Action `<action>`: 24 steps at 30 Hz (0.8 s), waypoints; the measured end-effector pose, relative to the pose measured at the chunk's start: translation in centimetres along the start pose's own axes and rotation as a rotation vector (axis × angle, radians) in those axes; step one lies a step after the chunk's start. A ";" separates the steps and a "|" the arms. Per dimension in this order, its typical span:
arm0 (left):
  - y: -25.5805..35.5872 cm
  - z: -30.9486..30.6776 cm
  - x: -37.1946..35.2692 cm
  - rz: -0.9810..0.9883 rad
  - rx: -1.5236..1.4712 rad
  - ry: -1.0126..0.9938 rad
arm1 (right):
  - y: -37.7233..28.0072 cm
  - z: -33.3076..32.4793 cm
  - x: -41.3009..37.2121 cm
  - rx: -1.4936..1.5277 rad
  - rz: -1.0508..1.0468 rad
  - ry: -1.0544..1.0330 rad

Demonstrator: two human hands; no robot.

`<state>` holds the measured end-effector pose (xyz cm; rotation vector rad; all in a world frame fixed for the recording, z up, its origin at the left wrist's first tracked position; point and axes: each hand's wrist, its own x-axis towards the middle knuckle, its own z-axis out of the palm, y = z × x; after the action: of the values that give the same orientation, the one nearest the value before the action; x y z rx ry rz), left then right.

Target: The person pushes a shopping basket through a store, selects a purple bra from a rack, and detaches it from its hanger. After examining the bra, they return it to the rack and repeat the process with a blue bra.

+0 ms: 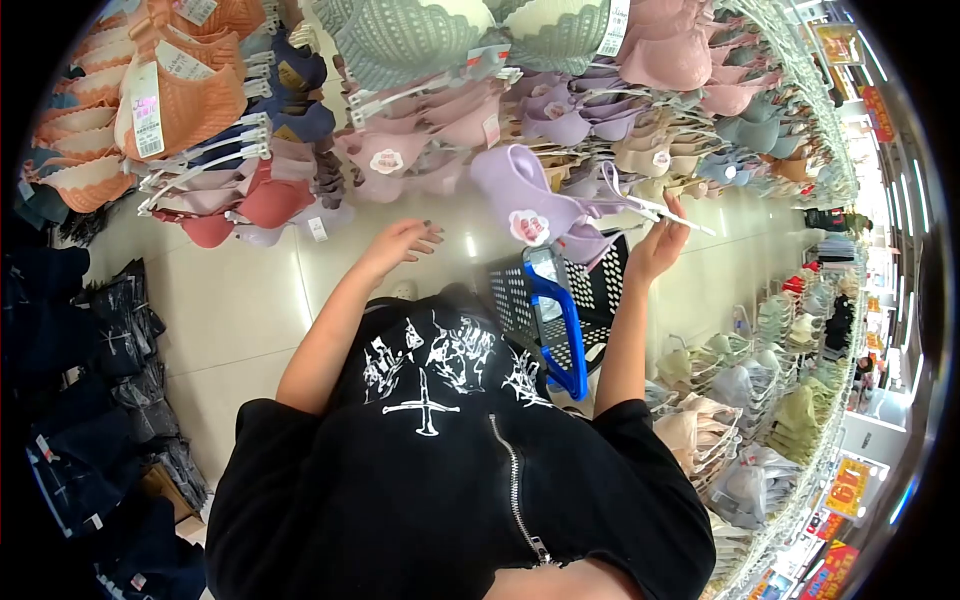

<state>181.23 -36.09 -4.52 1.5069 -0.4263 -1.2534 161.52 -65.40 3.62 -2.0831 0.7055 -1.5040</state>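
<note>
My right hand [660, 243] is closed on the white hanger [672, 213] of a lavender bra [525, 190]. The bra hangs out to the left of that hand, with a round pink-and-white sticker on its cup. Over the floor, my left hand [405, 246] is empty, its fingers stretched out and apart. Below the bra stands a black perforated shopping basket [598, 290] with a blue handle [570, 340]; it lies between my two arms, close to my body.
Racks of bras on hangers fill the far side, with orange bras [190, 95] at left and a grey-green bra [420, 40] at top centre. More bras [765, 400] hang along the right. Dark folded clothing [70, 440] is stacked at left. Pale floor tiles [240, 320] lie between.
</note>
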 end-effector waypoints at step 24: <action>-0.4 3.2 -1.0 0.003 -0.352 0.338 | 21.9 8.0 14.5 -0.506 -0.189 -0.494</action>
<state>177.96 -36.73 -3.92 1.3758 0.0164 -0.9847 170.09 -90.74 -2.41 -2.8243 0.7600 -0.8761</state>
